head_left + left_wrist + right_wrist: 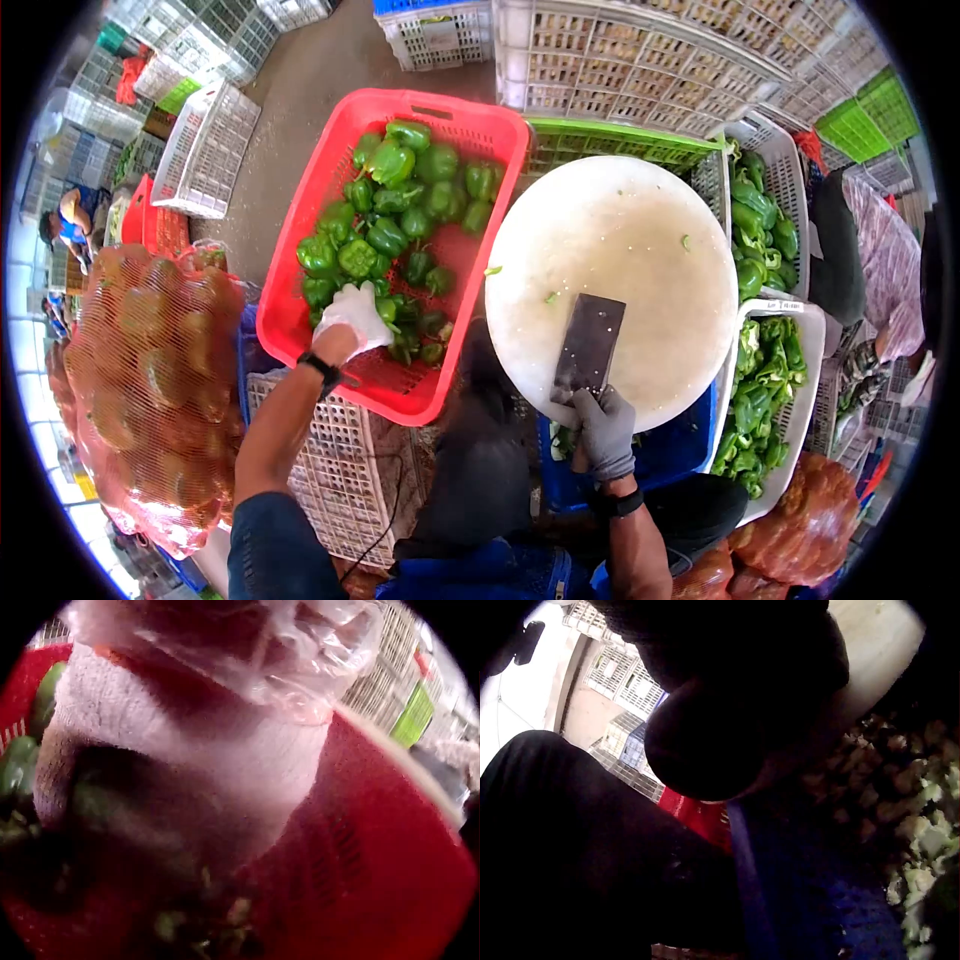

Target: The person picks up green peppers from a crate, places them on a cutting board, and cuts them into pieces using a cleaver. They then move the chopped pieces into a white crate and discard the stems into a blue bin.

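Note:
My left hand (pixel 356 316), in a white glove, reaches down among whole green bell peppers (pixel 388 237) in a red crate (pixel 284 331). Its glove (pixel 202 757) fills the left wrist view, with deep shadow below it; I cannot tell whether it holds a pepper. In a grey glove, my right hand (pixel 606 437) grips the handle of a cleaver (pixel 590 345). The wide dark blade lies over the near part of a round white chopping board (pixel 640 250). Up close, the right glove (pixel 735 652) is mostly dark around the rounded handle end (pixel 705 746).
Beneath the board's near edge is a blue crate (pixel 675 462) with pale green scraps (pixel 922 881). White crates of cut peppers (pixel 765 410) and whole peppers (pixel 760 225) stand at the right. A mesh sack (pixel 150 370) bulges at the left. Stacked crates (pixel 640 65) rise behind the board.

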Available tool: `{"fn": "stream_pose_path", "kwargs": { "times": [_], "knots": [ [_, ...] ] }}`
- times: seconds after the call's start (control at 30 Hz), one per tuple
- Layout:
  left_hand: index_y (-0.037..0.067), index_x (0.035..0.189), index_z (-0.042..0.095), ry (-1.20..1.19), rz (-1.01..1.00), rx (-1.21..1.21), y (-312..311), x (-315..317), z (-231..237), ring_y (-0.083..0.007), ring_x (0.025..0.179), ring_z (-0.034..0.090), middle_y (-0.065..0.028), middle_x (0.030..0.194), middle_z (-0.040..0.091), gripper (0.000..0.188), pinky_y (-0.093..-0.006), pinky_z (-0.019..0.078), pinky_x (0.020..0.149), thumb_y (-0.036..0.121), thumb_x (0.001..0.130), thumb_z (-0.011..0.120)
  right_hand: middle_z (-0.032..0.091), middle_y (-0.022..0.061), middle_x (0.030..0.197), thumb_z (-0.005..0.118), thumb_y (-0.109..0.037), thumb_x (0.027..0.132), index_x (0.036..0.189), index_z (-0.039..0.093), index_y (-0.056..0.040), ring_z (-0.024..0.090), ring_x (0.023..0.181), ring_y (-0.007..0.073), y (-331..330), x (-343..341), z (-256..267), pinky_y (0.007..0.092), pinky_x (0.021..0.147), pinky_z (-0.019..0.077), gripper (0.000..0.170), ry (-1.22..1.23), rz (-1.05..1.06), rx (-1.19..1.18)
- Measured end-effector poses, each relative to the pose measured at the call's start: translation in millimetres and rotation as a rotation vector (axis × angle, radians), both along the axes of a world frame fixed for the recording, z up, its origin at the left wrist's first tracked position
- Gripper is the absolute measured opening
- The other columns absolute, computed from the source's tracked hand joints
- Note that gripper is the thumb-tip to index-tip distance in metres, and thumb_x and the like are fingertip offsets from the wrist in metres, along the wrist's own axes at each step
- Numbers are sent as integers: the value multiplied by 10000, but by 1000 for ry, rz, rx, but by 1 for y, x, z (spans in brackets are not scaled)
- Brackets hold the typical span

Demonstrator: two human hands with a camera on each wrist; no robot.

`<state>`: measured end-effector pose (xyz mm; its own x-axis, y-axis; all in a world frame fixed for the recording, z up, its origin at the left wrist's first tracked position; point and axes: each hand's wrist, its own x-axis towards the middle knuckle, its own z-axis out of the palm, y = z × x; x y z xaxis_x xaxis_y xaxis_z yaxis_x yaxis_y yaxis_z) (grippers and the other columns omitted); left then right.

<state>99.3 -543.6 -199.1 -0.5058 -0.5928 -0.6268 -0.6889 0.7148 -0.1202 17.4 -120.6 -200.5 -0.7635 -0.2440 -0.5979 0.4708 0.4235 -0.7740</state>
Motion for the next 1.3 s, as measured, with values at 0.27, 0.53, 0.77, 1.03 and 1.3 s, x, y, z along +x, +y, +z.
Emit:
{"fn": "stream_pose_path", "kwargs": {
  "times": [0.27,0.53,0.77,1.03,1.3],
  "knots": [
    [6,1523,534,876,-174,340,95,-25,89,-410,1355,632,-254,1434,628,1069,-437,513,1168,251,595,1004,727,86,751,702,-208,1028,1028,749,49,667,600,155,14,-4,-21,353,563,551,261,170,120,-14],
    [18,1477,559,917,-595,552,198,-94,44,-473,1330,605,-256,1445,602,893,-498,525,1135,173,671,910,683,240,715,743,-311,987,833,692,-62,705,672,459,56,4,67,550,629,562,297,674,121,371],
    [-11,1551,478,829,-546,342,202,-73,31,-493,1382,563,-293,1541,544,786,-536,468,1180,127,838,780,664,214,654,747,-277,975,787,641,-76,686,625,464,44,4,75,578,610,541,295,850,318,427],
    [-41,1494,495,857,-508,382,202,-75,34,-510,1336,586,-299,1418,594,720,-529,497,1146,75,830,746,681,256,718,698,-286,1004,840,673,-38,705,720,495,29,-9,100,596,685,555,298,764,410,509],
    [-94,1455,519,709,-491,428,206,-79,33,-500,1331,586,-330,1420,594,689,-547,485,1143,106,835,744,691,284,757,676,-290,999,827,693,-10,719,782,499,18,-16,102,596,744,565,329,671,499,597]
  ]
}}
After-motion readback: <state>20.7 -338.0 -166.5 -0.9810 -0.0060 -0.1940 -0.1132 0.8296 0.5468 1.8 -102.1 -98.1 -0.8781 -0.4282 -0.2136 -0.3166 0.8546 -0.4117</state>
